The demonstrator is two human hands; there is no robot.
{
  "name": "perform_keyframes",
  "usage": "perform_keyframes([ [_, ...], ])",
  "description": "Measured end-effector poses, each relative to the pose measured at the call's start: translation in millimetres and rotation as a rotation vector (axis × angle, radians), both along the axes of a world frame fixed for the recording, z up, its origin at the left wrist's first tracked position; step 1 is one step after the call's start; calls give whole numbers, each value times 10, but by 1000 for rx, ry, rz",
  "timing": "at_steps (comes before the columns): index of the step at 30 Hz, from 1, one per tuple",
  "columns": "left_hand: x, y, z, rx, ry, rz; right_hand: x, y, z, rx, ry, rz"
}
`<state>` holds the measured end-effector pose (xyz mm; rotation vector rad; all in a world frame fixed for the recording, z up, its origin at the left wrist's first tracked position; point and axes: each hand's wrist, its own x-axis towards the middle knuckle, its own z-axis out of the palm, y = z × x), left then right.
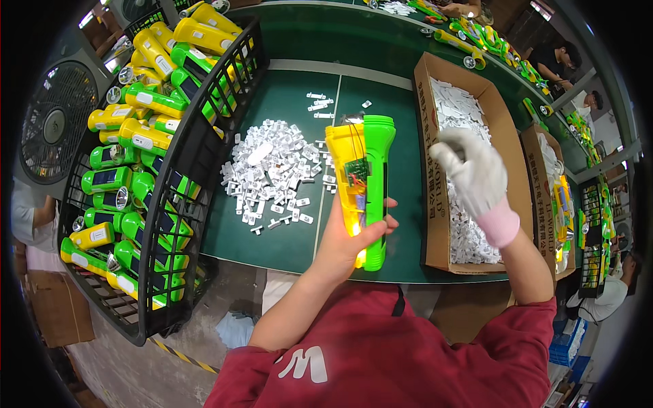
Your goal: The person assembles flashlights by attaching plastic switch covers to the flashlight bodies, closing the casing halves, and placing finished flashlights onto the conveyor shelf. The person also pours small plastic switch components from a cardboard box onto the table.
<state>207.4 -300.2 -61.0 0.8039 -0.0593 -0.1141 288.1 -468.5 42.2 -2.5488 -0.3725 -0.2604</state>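
My bare left hand (347,238) grips a flashlight body (377,194) whose yellow and green halves stand side by side, partly parted. Between them show a green circuit board (356,173) and thin wires; a bright light glows low on the yellow half. My right hand (473,170), in a white glove with a pink cuff, hovers over the near side of a cardboard box (500,112) full of small white plastic parts (469,241). Its fingers are bent together, and whether a part is between them I cannot make out.
A black crate (153,292) heaped with yellow and green flashlights (146,136) stands at the left. Small white switch pieces (269,166) lie piled on the green table (292,85). A fan (58,122) stands far left. More flashlights and other people line the right.
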Motion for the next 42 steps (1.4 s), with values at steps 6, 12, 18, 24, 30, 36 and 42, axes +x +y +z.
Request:
perform_keyframes([
  [6,7,-214,-16,255,-234,152,-264,393,-102,91,398,102],
  [12,46,-217,17,149,-27,56,-246,419,-175,353,467,36],
  [18,74,-267,-81,368,-129,255,-370,491,-165,156,16,45],
  [24,27,-289,-16,423,-200,294,-375,525,-119,206,136,8],
  [30,-2,-318,-11,481,-232,348,-406,540,-46,259,224,4],
  [36,-20,-260,15,479,-236,255,-413,520,-147,243,180,0],
  [42,-25,-251,43,474,-235,228,-427,506,-160,310,176,10],
])
